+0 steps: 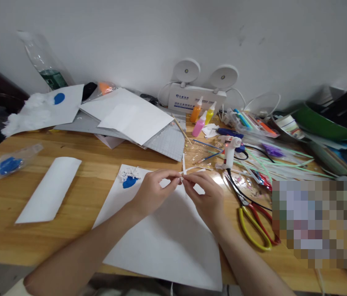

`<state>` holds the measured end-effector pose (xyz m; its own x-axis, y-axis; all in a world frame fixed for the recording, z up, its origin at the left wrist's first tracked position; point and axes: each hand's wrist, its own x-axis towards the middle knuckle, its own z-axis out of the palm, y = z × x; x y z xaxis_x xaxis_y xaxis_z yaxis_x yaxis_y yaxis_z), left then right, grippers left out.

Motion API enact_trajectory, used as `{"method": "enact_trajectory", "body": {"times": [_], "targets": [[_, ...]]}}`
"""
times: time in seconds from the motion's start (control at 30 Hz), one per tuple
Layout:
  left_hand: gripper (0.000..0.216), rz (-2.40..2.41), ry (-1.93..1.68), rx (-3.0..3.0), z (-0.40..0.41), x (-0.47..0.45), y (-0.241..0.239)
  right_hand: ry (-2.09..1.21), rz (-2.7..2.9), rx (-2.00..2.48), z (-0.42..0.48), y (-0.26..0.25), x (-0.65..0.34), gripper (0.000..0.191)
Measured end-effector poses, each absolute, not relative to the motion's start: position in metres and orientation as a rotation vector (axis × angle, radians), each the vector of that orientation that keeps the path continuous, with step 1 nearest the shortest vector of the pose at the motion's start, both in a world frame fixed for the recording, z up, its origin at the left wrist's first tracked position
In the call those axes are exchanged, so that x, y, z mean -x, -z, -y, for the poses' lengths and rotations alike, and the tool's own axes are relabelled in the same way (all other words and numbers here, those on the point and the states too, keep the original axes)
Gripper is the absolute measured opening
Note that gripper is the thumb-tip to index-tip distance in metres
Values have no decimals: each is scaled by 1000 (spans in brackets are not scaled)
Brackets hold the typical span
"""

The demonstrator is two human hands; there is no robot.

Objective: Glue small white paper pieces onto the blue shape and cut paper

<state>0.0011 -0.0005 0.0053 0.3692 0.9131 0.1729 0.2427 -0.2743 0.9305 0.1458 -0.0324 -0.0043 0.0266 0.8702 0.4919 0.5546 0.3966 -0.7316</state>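
My left hand [155, 189] and my right hand [205, 193] meet above a large white sheet [161, 250]. The fingertips of both are pinched together on a narrow white strip [184, 161], whose end rises past them; its exact material is unclear. On the sheet's upper left corner lies a blue patch [129, 182] with crumbly white stuff [131, 172] along its top. Right of my right hand a white glue gun [229, 154] stands upright with a red light on. Scissors [255, 226] with yellow and red handles lie beside my right forearm.
A folded white paper [50, 191] and a bag of blue material [8, 165] lie left. Behind are stacked white sheets [136, 117] on a grey mat [168, 142], a decorated sheet [71, 102], a plastic bottle [48, 68], paint bottles [199, 125], an emergency light [198, 98] and pale tubes [287, 164].
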Motion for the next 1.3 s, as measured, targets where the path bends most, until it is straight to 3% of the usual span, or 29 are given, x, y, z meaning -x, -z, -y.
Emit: {"method": "enact_trajectory", "body": {"times": [0.23,0.6,1.3], "targets": [[15,-1007,-940,-1731,2,-2,-5,-300,1657,1256,32,3,-143,9],[8,-1080,-1113,-1834,2,-3,-7,-461,1612,1283,32,2,-147,6],[14,-958,-1036,-1723,2,-3,-11,-596,1549,1265,34,2,-147,5]]}}
